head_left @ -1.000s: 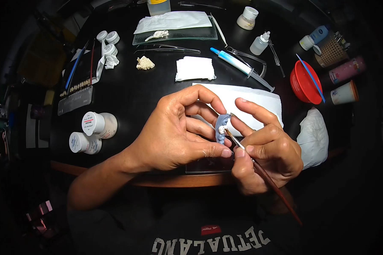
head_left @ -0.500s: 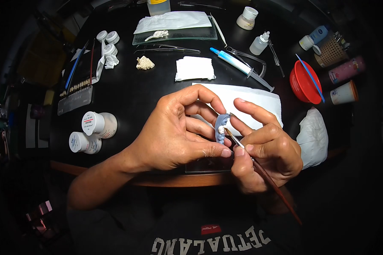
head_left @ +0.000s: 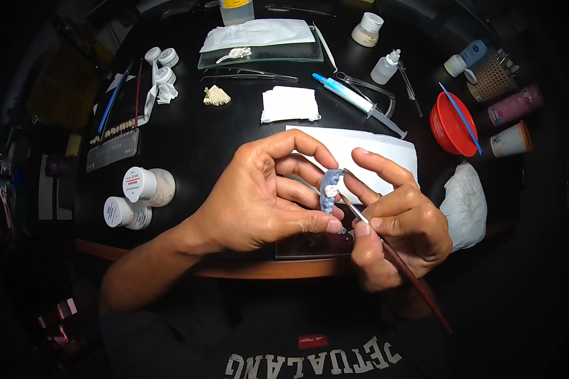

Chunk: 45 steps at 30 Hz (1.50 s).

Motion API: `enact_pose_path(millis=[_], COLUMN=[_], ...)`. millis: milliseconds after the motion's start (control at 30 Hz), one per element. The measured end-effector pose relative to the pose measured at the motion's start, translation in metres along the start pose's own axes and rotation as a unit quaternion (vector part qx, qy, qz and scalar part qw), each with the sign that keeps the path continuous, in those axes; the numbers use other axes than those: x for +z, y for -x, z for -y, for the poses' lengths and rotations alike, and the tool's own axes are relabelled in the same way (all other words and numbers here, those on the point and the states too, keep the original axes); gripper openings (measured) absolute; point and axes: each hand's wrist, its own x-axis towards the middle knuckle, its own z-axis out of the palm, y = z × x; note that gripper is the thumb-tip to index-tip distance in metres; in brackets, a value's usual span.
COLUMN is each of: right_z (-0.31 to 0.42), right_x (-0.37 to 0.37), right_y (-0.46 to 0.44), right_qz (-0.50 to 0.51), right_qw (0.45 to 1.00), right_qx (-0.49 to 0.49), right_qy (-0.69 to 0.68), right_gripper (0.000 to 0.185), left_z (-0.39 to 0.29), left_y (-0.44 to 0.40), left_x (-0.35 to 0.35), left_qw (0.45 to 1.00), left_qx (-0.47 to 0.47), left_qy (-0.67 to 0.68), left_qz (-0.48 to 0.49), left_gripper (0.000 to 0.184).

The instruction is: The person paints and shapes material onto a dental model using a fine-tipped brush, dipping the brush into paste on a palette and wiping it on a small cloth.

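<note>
Between the thumb and fingers of my left hand (head_left: 265,189) stands a blue-grey dental model (head_left: 327,201), held upright on its end. A white lump of material (head_left: 331,191) sits on its row of teeth. My right hand (head_left: 401,227) pinches a fine paintbrush (head_left: 401,268) with a dark red-brown handle and a metal ferrule. The brush tip points up and left, just right of the white lump, with a small gap visible. Some fingers of the right hand reach behind the model; whether they touch it is hidden.
Under the hands lie white paper (head_left: 379,155) and a dark slab (head_left: 297,248) at the table edge. Lidded jars (head_left: 139,183) stand left, a red bowl (head_left: 446,129) right. Farther back are a syringe (head_left: 344,91), folded tissue (head_left: 289,104), tweezers (head_left: 250,74) and a glass plate (head_left: 262,60).
The brush tip has drawn back slightly to the right and down, away from the white lump. My right hand shifted a little with it; the left still holds the model.
</note>
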Motion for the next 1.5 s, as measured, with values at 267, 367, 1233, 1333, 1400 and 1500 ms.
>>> enact_pose_path(millis=[267, 367, 1233, 1333, 1400, 1500], right_z=[0.001, -0.001, 0.016, 0.016, 0.016, 0.017], right_x=[-0.003, -0.001, -0.036, -0.035, -0.034, -0.037], right_y=[-0.001, -0.002, 0.052, 0.051, 0.05, 0.052], right_qz=[0.032, 0.02, 0.044, 0.045, 0.038, 0.029], right_qw=[0.999, 1.0, 0.978, 0.977, 0.977, 0.98], right_qx=[0.002, -0.016, 0.082, 0.084, 0.085, 0.094], right_qy=[0.019, 0.015, 0.188, 0.19, 0.192, 0.172], right_gripper=[0.019, 0.017, 0.025, 0.025, 0.025, 0.024], left_z=[0.0, -0.001, 0.002, -0.001, 0.0, 0.002], left_y=[0.0, 0.0, 0.005, 0.002, 0.001, -0.001], left_x=[0.0, 0.001, -0.015, -0.02, -0.015, -0.017], left_qw=[1.0, 1.0, 0.978, 0.984, 0.986, 0.987], left_qx=[0.007, 0.008, 0.091, 0.071, 0.088, 0.083], left_qy=[-0.003, 0.002, -0.144, -0.135, -0.112, -0.111], left_qz=[-0.002, -0.005, -0.118, -0.09, -0.087, -0.078], left_gripper=[0.056, 0.056, 0.064, 0.064, 0.064, 0.063])
